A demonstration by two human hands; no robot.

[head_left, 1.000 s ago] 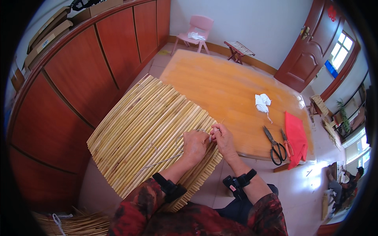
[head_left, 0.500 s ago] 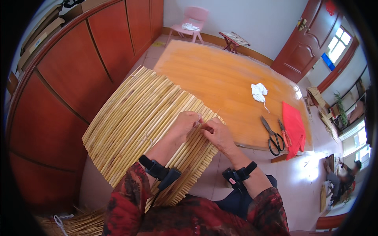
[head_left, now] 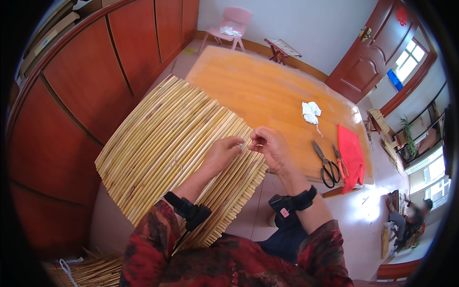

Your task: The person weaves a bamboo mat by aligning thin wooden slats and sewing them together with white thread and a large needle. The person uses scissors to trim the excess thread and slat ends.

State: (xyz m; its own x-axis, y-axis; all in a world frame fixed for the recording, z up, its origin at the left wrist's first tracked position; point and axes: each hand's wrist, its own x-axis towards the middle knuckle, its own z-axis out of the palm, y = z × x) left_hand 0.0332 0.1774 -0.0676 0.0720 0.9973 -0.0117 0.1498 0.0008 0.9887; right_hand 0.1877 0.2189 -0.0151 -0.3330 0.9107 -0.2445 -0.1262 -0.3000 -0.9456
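Observation:
A mat of straw-coloured stalks, laid side by side and tied with thin string, slants from the table edge down toward my lap. Over its right part my left hand is closed, thumb and fingers pinched together just above the stalks. Close to it, at the mat's right edge, my right hand is raised with its fingertips pinched. A small pale bit, perhaps string, shows between the two hands, but it is too fine to make out. Each wrist carries a black strap with a small device.
On the wooden table lie black-handled scissors, red-handled pliers, a red cloth and a crumpled white bundle with a trailing strand. Red cabinets line the left. More stalks lie lower left. A person sits far right.
My right hand has lifted and turned upward, its fingers moving toward the table side. My left hand stays pinched in nearly the same place. The view has shifted slightly.

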